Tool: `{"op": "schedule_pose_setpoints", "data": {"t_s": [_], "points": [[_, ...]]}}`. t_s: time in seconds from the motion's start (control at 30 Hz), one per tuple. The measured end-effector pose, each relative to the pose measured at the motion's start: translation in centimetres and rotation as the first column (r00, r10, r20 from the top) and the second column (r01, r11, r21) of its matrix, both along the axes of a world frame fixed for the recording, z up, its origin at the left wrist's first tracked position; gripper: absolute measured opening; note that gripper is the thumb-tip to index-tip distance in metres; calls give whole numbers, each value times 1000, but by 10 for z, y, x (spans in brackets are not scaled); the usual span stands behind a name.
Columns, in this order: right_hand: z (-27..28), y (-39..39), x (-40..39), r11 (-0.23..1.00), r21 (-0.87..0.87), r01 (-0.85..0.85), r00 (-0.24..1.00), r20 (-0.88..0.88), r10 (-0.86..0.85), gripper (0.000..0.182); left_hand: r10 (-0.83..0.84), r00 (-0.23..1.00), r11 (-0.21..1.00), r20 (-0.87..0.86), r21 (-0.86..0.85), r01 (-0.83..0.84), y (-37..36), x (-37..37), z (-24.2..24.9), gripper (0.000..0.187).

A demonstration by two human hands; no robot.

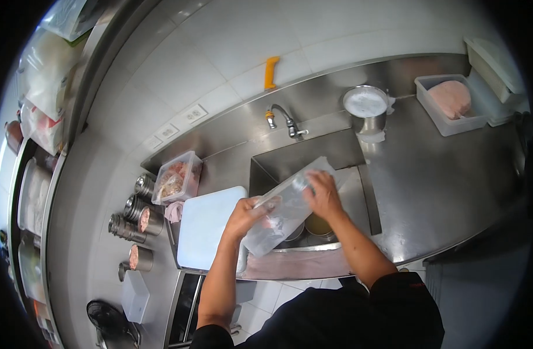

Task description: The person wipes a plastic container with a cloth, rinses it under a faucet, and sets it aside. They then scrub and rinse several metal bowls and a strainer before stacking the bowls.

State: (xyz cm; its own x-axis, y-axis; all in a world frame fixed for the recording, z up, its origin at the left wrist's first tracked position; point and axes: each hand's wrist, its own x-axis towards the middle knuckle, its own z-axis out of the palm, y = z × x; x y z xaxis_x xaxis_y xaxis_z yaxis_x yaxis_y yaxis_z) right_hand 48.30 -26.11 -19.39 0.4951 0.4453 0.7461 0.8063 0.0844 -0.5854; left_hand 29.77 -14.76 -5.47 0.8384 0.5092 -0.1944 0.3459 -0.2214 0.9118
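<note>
A translucent plastic container (290, 195) is tilted over the sink (342, 148). My left hand (242, 218) grips its near-left edge. At the container's upper right side, my right hand (324, 195) has its fingers curled and slightly blurred. A whitish patch (300, 181) shows by those fingertips; whether it is foam or a scrubber I cannot make out. Below the container, a round pot (319, 225) with brownish liquid sits in the sink, partly hidden. The faucet (287, 121) stands behind the sink.
A white cutting board (211, 227) lies left of the sink, near a tub of meat (176, 177) and several metal canisters (139, 208). To the right stand a pot of foamy liquid (366, 104) and a plastic tub (452, 125) holding a pink piece. A cloth (295, 264) covers the front edge.
</note>
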Motion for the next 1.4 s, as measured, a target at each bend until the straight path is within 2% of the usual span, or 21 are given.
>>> {"op": "schedule_pose_setpoints", "data": {"t_s": [0.07, 0.13, 0.23, 0.3, 0.37, 0.43, 0.47, 0.53, 0.6, 0.67, 0.7, 0.77, 0.87, 0.9, 1.0, 1.03, 1.13, 1.17, 1.23, 1.33, 1.4], "points": [[-30, 25, 37, 965, -245, 95, 977, -164, -138, 35, -3, 997, 999, 78, -50, 7, 7, -27, -2, 33], [-66, 57, 68, 932, -318, 176, 828, -464, -315, 36, 5, 1000, 1000, -27, 7, -5, -5, -41, 9, 34], [-53, 65, 58, 926, -365, 95, 723, -614, -317, 40, 14, 999, 999, -52, 48, -11, -10, -51, 11, 34], [-45, 67, 24, 990, -27, 137, 852, -506, -132, 36, 23, 999, 995, -35, 94, -20, -7, -51, 8, 33], [-5, 46, -25, 992, 74, -98, 973, -205, 111, 34, 22, 999, 987, -46, 159, -14, -3, -47, -3, 30], [45, 15, -63, 953, 77, -292, 949, -96, 299, 33, -5, 999, 992, -36, 124, 9, -3, -40, -12, 29], [58, 5, -72, 939, 113, -325, 943, -41, 332, 32, -24, 999, 993, -27, 113, 27, 0, -34, -16, 28], [60, -5, -66, 934, 66, -352, 936, 2, 353, 34, -25, 998, 969, -66, 244, 40, 3, -30, -35, 27], [24, 10, -27, 983, -14, -181, 983, 29, 181, 34, 20, 991, 952, -134, 306, 22, 4, -28, -45, 27], [-30, 27, 37, 987, -122, 105, 988, -104, -118, 32, 27, 995, 969, -98, 249, -2, -4, -32, -37, 27], [-65, 38, 76, 959, -223, 173, 943, -243, -226, 34, 30, 996, 975, -83, 223, -11, -5, -36, -31, 27], [-74, 24, 119, 873, -486, 39, 697, -613, -372, 45, -60, 998, 973, -24, 222, 64, -2, -48, -24, 35], [-115, 21, 154, 859, -485, -162, 607, -736, -301, 57, -179, 984, 955, 15, 242, 170, 2, -53, -22, 37], [-106, 9, 150, 938, -344, -34, 625, -740, -249, 60, -227, 974, 939, -2, 265, 219, 8, -54, -21, 36], [-26, -25, 163, 983, -105, -150, 615, -788, 9, 58, -261, 947, 897, -188, 314, 310, 19, -49, -38, 30], [3, -35, 150, 992, -109, -59, 707, -706, -36, 56, -252, 930, 884, -267, 328, 334, 26, -41, -50, 27], [77, -36, 82, 986, -86, 142, 905, -393, -164, 46, -177, 943, 951, -281, 197, 237, 41, -6, -93, 21], [85, -35, 57, 982, -89, 168, 945, -270, -186, 41, -191, 961, 963, -200, 151, 223, 34, 8, -92, 23], [87, -31, 5, 982, -133, 137, 989, -40, -144, 37, -194, 981, 980, -20, 49, 195, 19, 31, -87, 26], [63, -22, -50, 982, -180, -55, 992, 103, 74, 33, -228, 973, 965, -37, 125, 231, 38, 26, -105, 28], [54, -18, -59, 958, -217, -186, 965, 141, 220, 33, -40, 984, 976, 171, -204, 75, 17, 2, -106, 31]]}}
